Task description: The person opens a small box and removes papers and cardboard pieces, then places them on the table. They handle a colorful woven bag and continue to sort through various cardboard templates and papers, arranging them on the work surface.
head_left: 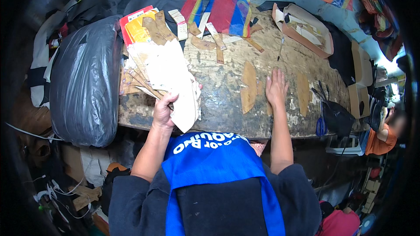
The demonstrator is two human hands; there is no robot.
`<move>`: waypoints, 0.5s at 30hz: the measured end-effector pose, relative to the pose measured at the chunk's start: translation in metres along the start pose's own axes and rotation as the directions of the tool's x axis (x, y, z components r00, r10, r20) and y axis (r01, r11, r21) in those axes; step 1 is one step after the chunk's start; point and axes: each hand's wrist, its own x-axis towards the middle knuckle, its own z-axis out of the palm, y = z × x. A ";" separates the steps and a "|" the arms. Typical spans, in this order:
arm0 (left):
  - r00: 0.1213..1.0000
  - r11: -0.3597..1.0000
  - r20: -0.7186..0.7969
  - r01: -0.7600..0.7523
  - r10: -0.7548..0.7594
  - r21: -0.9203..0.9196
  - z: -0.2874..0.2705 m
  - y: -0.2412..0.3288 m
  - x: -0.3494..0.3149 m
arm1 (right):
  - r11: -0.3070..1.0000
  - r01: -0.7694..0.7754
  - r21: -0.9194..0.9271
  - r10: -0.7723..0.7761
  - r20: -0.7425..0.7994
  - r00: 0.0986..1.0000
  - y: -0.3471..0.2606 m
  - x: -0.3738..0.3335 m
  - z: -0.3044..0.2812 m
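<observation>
My left hand (163, 111) is closed around a fanned bundle of white and brown card pattern pieces (168, 67), held over the left part of the worn wooden table (214, 105). My right hand (276, 88) lies flat on the tabletop with its fingers stretched out. A brown edge shows beside its wrist; whether it is a separate piece beneath I cannot tell. Left of this hand lies a long brown pattern piece (249, 91), and to its right another brown pattern piece (303, 94). Just beyond the fingertips is a thin pen (280, 49).
A large black plastic-wrapped bundle (85, 87) borders the table's left. Loose card strips (215, 36) lie by a striped mesh cloth (218, 8) at the back. Back right stands a shallow box (324, 52) of pieces. Blue-handled scissors (321, 126) hang at the right edge. A person (379, 142) sits beyond.
</observation>
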 end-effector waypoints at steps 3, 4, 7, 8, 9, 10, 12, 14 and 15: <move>1.000 0.999 0.008 0.026 -0.026 0.031 0.003 -0.002 0.002 | 1.000 0.008 0.027 -0.009 0.057 0.998 0.002 -0.008 -0.011; 0.999 0.998 0.013 0.034 -0.034 0.048 0.004 -0.003 0.002 | 0.999 -0.040 0.016 0.038 0.088 0.995 -0.001 -0.008 -0.017; 1.000 0.998 0.007 0.007 -0.007 0.065 0.007 -0.007 0.004 | 0.986 0.153 0.070 -0.158 0.072 0.985 -0.031 -0.018 -0.019; 1.000 0.997 -0.016 0.008 -0.007 0.076 0.008 -0.008 0.004 | 0.962 0.260 0.088 -0.265 0.045 0.963 -0.043 -0.028 -0.017; 0.999 0.998 -0.027 0.020 -0.018 0.067 0.009 -0.007 0.003 | 0.955 0.289 0.062 -0.295 0.126 0.947 -0.051 -0.037 -0.016; 0.999 0.999 -0.029 0.017 -0.016 0.047 0.010 -0.007 0.002 | 0.933 0.356 0.054 -0.360 0.169 0.918 -0.058 -0.045 -0.015; 0.999 0.999 -0.031 0.017 -0.016 0.029 0.011 -0.004 0.003 | 0.907 0.415 0.068 -0.419 0.214 0.882 -0.064 -0.052 -0.016; 0.999 0.998 -0.024 -0.028 0.030 0.054 0.012 -0.001 0.002 | 0.923 0.376 0.081 -0.383 0.252 0.888 -0.065 -0.050 -0.025; 0.999 0.998 -0.018 -0.031 0.032 0.047 0.012 0.000 0.002 | 0.936 0.338 0.102 -0.353 0.256 0.900 -0.066 -0.049 -0.032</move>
